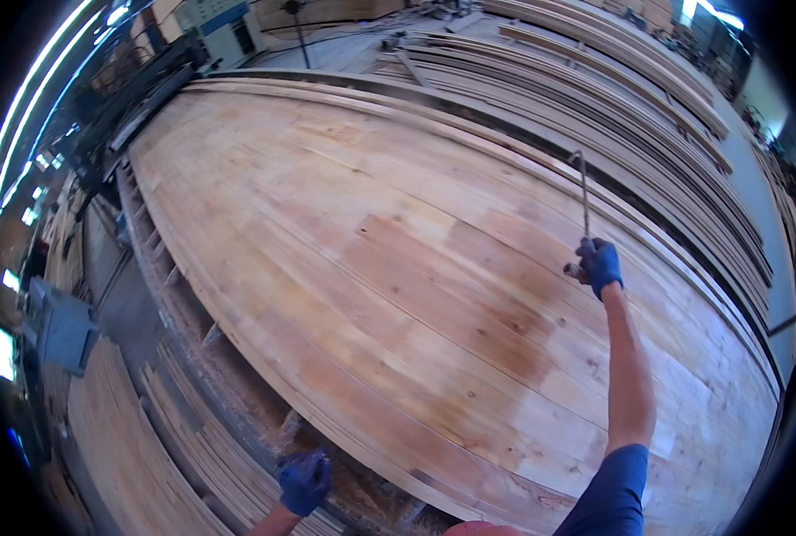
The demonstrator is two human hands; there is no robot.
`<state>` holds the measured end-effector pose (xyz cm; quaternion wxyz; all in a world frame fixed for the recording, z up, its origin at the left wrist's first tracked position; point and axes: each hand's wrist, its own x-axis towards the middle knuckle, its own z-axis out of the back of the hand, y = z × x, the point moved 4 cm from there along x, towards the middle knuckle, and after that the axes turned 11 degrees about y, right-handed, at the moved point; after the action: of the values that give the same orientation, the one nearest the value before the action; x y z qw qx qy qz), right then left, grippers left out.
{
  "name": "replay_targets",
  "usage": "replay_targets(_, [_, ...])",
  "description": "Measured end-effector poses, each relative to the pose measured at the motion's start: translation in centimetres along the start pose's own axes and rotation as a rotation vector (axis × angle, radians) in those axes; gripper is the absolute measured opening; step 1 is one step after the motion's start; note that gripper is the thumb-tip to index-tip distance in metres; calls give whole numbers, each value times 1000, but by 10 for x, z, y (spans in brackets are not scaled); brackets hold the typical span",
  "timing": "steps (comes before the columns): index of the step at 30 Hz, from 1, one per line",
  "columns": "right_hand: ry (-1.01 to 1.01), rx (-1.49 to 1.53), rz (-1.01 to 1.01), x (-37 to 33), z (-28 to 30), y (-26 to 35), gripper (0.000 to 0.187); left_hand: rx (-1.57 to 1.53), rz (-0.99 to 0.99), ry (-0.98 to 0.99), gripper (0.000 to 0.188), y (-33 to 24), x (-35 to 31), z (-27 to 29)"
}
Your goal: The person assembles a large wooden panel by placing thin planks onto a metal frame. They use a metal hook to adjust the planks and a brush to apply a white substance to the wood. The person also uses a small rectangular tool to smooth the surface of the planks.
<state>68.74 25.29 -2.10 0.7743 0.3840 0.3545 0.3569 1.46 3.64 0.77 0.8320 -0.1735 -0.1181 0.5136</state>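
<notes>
My right hand (602, 264), in a blue glove, is closed round the handle end of a thin metal rod (585, 201) with a bent, hook-like far tip. A short stubby part sticks out on the left of that hand. The rod is over the far right side of a wide panel of pale wooden boards (326, 223), its tip near the long edge strip. Low in the view, my left hand (305, 482), also gloved in blue, hangs beside the panel's near edge with its fingers curled. What it holds, if anything, is hidden.
Long wooden strips (550, 112) lie stacked beyond the panel's far edge. Nearer boards (130, 438) are piled at the lower left, below a grey box (60, 323). A dark machine frame (152, 107) borders the panel's far left end. Ledges with sawdust run along the near side.
</notes>
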Motion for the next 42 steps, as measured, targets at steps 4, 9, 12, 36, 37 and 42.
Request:
replay_targets(4, [-41,-28,42,-25,22,2,42,18,-67,-73,15,2,6,-9])
replay_targets(9, [-50,-265,28,-67,29,-17,42,41,-61,-60,14,-4,-4,-15])
replay_targets(12, [-41,-342,10,-85,21,-4,43,68,-58,-73,14,-1,-7,-15])
replay_targets(36, [-53,-468,191,-132,14,8,39,74,-22,2,7,6,-12,-23])
replay_targets(37, [-76,-446,136,-111,18,13,44,61,-14,43,7,13,-16,-27])
replay_targets(42, [-34,-397,-88,-10,44,38,45,103,-39,-9,7,-3,4,-11])
